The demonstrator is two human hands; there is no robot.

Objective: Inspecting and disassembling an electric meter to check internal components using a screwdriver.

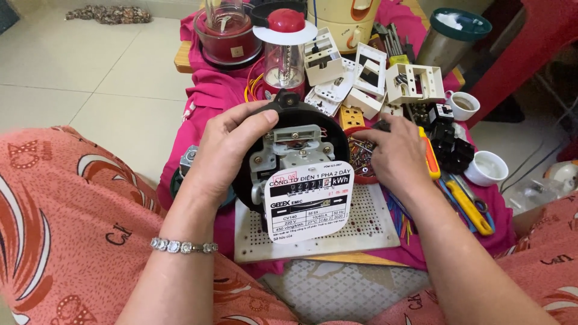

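Left hand (226,150) is gripping the meter (295,168) by its black round rim, thumb over the top edge, tilting it up on the perforated board (367,222). Right hand (397,153) is reaching fingers-curled into the red dish (360,157) of screws just right of the meter; cannot tell if it is pinching a screw, fingertips are hiding behind the hand. Meter is sitting centre, cover off, metal works and white dial plate facing the camera. Pink cloth (205,90) is covering the low table under everything. Person's patterned orange lap is filling both lower corners, a bracelet (183,246) showing on the left wrist. Behind the meter: a blender base (227,36) with red jar, a red-capped lantern (285,48), a cream appliance (346,15), a steel canister (448,36) with green lid. White switch frames (361,75) are lying scattered right of the lantern, black parts (448,141) beside them. Two white cups (462,105) (486,167) are standing at the right edge. Orange-handled screwdriver (431,159) is lying just beside the right hand, yellow-handled pliers (469,207) below it.
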